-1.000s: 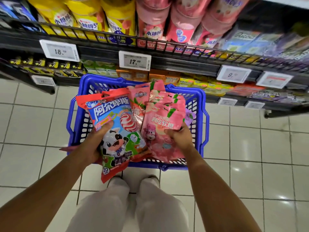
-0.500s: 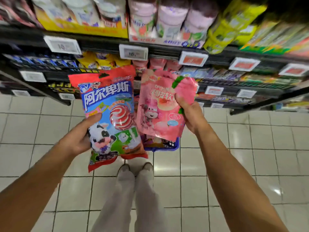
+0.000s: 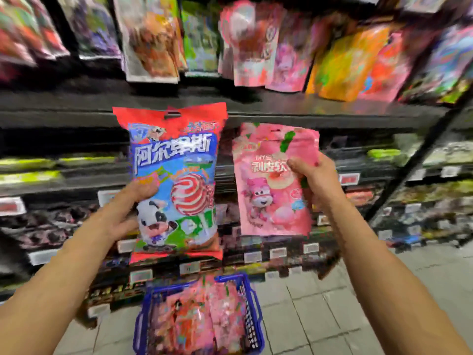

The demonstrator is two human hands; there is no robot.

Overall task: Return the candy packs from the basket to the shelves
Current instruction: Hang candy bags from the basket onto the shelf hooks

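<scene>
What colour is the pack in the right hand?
Pink pack, seen in the head view.

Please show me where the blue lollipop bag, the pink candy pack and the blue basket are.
blue lollipop bag (image 3: 176, 175): head view, middle of its front.
pink candy pack (image 3: 266, 190): head view, on the printed front.
blue basket (image 3: 256, 326): head view, right wall.

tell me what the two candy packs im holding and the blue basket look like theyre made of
Lollipop pack: likely glossy printed plastic film, judging by its sheen and punched hang slot on top.
Pink candy pack: thin flexible plastic film, probably; it bends where the right hand pinches it.
Blue basket: seemingly rigid moulded plastic, with lattice walls and uniform colour.
</scene>
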